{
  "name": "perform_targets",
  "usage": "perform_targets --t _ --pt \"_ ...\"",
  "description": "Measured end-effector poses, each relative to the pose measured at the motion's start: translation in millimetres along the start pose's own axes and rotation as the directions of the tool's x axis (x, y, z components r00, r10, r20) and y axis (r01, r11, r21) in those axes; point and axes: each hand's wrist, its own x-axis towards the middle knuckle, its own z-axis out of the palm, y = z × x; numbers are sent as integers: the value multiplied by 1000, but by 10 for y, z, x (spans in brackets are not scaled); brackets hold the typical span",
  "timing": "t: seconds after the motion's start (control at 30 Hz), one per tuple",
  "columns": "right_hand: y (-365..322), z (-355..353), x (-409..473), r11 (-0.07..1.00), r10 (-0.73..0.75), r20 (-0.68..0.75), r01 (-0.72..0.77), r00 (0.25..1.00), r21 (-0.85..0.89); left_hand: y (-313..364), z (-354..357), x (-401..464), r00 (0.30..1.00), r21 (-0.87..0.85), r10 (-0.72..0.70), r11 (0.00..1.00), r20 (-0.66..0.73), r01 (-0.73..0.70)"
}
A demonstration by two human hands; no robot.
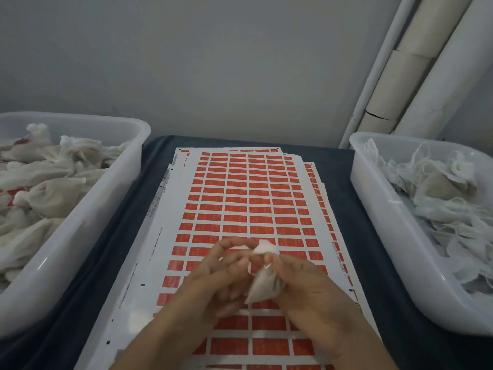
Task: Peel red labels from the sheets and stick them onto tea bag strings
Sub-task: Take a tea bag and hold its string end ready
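Note:
A stack of white sheets covered in rows of red labels (240,198) lies on the dark cloth in front of me. Above the sheets' near half, both hands work on one white tea bag (262,285). My right hand (306,295) grips the bag's body, its gathered top sticking up above the fingers. My left hand (221,273) has its fingers curled at the bag's top, pinching something small and pale; whether that is the string I cannot tell. No peeled red label shows in either hand.
A white plastic tub (80,231) on the left holds several tea bags, some with red labels. A second white tub (386,217) on the right holds unlabelled bags. Pale pipes (400,76) run up the wall at back right.

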Motion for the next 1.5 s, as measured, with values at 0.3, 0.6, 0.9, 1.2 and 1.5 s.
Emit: perform_targets --t 0.3,0.6,0.9,1.2,1.5 --pt "38 42 8 932 -185 -162 121 969 -342 -158 136 2 659 826 739 281 138 -488" --pt "88 49 52 875 -261 -137 174 956 -452 -200 81 54 611 882 784 207 108 -422" --pt "78 -31 61 870 -213 -146 119 966 -478 -40 -20 70 988 1 -103 995 -116 104" --pt "27 -39 65 942 -123 -114 80 986 -325 89 -140 -8 1000 -594 7 804 21 7" --pt "-29 -126 14 716 -325 -236 75 916 -694 59 -172 59 971 -130 231 966 58 -223"
